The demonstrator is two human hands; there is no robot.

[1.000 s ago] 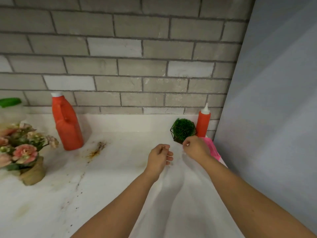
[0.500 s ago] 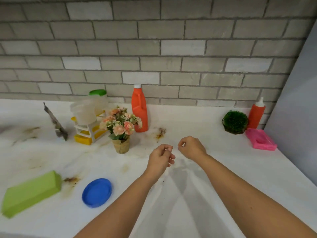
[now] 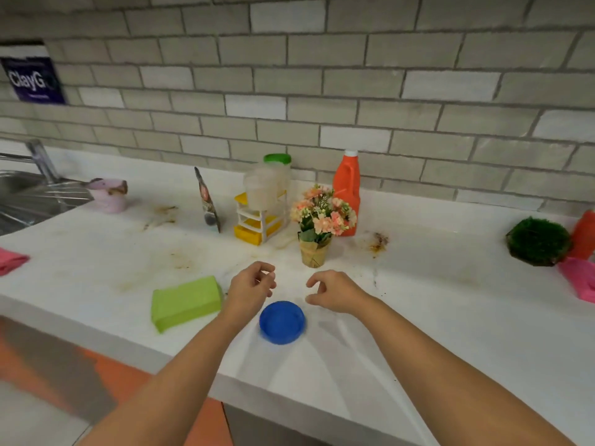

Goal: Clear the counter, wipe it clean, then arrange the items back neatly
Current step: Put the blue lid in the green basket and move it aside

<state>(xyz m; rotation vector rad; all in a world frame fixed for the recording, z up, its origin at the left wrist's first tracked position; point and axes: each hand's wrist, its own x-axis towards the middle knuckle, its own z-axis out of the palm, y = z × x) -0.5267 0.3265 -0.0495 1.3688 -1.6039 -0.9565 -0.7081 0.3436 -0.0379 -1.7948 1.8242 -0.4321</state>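
The white counter [image 3: 450,333] carries brown stains. My left hand [image 3: 252,283] and my right hand [image 3: 335,291] hover side by side above its front part, fingers loosely curled and apart, holding nothing. A blue round lid [image 3: 282,321] lies just below and between them. A green sponge block [image 3: 186,300] lies left of my left hand. Behind the hands stand a small flower pot [image 3: 317,226], an orange bottle [image 3: 347,191] and a yellow-and-white rack [image 3: 257,217] with clear containers on it.
A sink [image 3: 29,197] with a tap is at far left, a stained pink cup [image 3: 111,194] beside it, a pink cloth [image 3: 11,260] at the left edge. A foil packet [image 3: 207,201] leans upright. At right sit a green moss ball [image 3: 539,241], a red bottle [image 3: 584,233], a pink tray [image 3: 579,278].
The view has swung left from the counter's right corner, bringing the sink into sight. Both hands came away from the corner and opened from fists to loosely curled fingers.
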